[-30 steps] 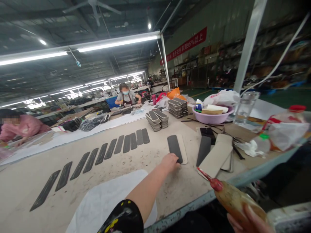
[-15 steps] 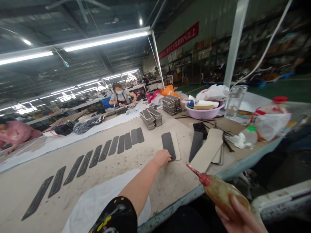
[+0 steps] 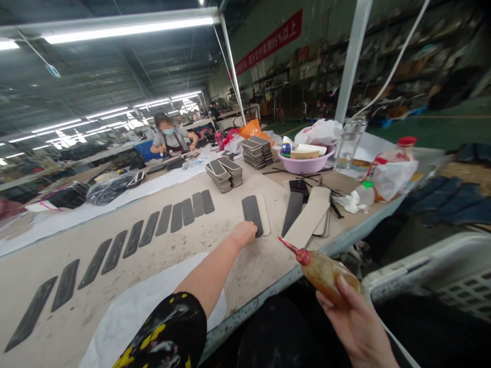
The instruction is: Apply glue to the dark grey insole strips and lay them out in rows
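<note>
My left hand reaches across the table, its fingers closed at the lower left edge of a dark grey rounded panel. That panel lies partly over a beige panel of similar shape. In my right hand, held in front of the table edge, is a yellowish glue bottle with a red, smeared pointed nozzle aimed left. To the left, a slanting row of several dark panels lies flat on the table. Loose beige panels and a dark one overlap right of my left hand.
Stacks of panels stand at the back. Beyond are a purple basin, a glass and a bagged bottle. A white sheet lies at the near edge. Across the table, a person works; a white chair stands right.
The view has swung right and down, shifting the table leftward and upward in the picture. My left hand stays at the dark panel; my right hand still holds the glue bottle.
</note>
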Demonstrator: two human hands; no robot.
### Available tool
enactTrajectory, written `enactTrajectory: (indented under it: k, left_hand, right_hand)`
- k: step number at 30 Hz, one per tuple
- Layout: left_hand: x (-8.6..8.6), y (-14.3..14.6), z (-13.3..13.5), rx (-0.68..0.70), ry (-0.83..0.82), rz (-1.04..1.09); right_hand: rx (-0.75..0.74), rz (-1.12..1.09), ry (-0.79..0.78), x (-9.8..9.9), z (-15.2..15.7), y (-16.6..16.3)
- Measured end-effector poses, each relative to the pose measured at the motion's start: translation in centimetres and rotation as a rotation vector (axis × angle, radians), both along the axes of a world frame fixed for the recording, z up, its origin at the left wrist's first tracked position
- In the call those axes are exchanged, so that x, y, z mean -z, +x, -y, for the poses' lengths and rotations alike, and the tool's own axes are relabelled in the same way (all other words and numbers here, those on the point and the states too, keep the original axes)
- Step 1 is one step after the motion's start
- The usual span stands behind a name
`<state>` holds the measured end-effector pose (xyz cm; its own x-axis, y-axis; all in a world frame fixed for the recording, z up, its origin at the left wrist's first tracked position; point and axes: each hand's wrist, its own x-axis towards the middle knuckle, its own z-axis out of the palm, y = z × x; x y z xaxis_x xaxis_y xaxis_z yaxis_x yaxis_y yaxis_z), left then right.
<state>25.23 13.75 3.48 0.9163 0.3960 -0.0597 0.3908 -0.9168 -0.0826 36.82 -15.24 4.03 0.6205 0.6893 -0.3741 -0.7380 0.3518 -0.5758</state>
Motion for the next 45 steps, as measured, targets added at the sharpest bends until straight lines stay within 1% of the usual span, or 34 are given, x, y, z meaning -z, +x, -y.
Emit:
enactTrajectory:
  k: [4, 6, 8, 11, 14, 16, 17, 20, 22, 25, 27, 30, 33, 34, 36, 40, 45]
  left_hand:
    - [-0.3, -0.8, 0.7, -0.033, 0.047, 0.106]
    - [-1.0, -1.7, 1.0, -0.046, 0.074, 0.175]
    - [-2.1, -3.2, 1.3, -0.041, 0.097, 0.245]
    - [-3.8, -7.0, 2.3, -0.006, 0.113, 0.324]
    - [-4.6, -12.6, 4.3, 0.079, 0.091, 0.403]
    - [-4.4, -17.0, 6.3, 0.123, 0.101, 0.443]
    - [-4.2, -19.2, 7.4, 0.122, 0.117, 0.445]
    - [-3.1, -25.0, 10.5, 0.042, 0.126, 0.369]
    - [-2.2, -28.0, 11.9, -0.031, 0.066, 0.292]
    - [-0.7, -30.9, 12.7, -0.128, -0.06, 0.24]
    - [0.2, -31.9, 12.7, -0.191, -0.124, 0.257]
    - [1.0, -32.7, 12.6, -0.322, -0.156, 0.315]
    - [1.1, -33.0, 13.2, -0.508, -0.147, 0.411]
    - [1.0, -33.0, 13.7, -0.547, -0.141, 0.447]
    - [0.9, -32.8, 14.7, -0.545, -0.129, 0.483]
    - [1.3, -32.1, 16.4, -0.415, -0.117, 0.438]
    - [2.1, -31.9, 16.5, -0.416, -0.108, 0.442]
  right_hand:
    - [-0.007, 0.004, -0.003, 0.4, -0.1, 0.3]
    - [-0.01, 0.009, -0.005, 0.4, 0.0, 0.4]
    - [-0.016, 0.011, -0.005, 0.4, 0.0, 0.4]
    - [-0.019, 0.018, -0.001, 0.2, 0.1, 0.3]
    - [-0.022, 0.04, -0.026, 0.2, 0.2, 0.1]
    - [-0.047, 0.063, -0.048, 0.3, 0.3, -0.1]
    - [-0.062, 0.082, -0.056, 0.4, 0.4, -0.2]
    - [-0.107, 0.183, -0.075, 0.4, 0.4, -1.1]
    - [-0.136, 0.278, -0.092, 0.1, -0.1, -2.3]
    - [-0.21, 0.469, -0.113, -0.5, -1.4, -4.9]
    - [-0.289, 0.658, -0.141, -0.8, -2.4, -7.0]
    - [-0.383, 1.036, -0.145, -1.3, -3.9, -9.8]
    - [-0.389, 1.388, -0.034, -1.4, -5.3, -11.8]
    - [-0.383, 1.479, 0.012, -1.4, -5.8, -12.2]
    - [-0.371, 1.619, 0.103, -1.3, -6.6, -13.1]
    - [-0.408, 1.799, 0.214, -0.5, -7.5, -14.4]
    - [-0.511, 1.899, 0.287, 0.0, -7.8, -15.7]
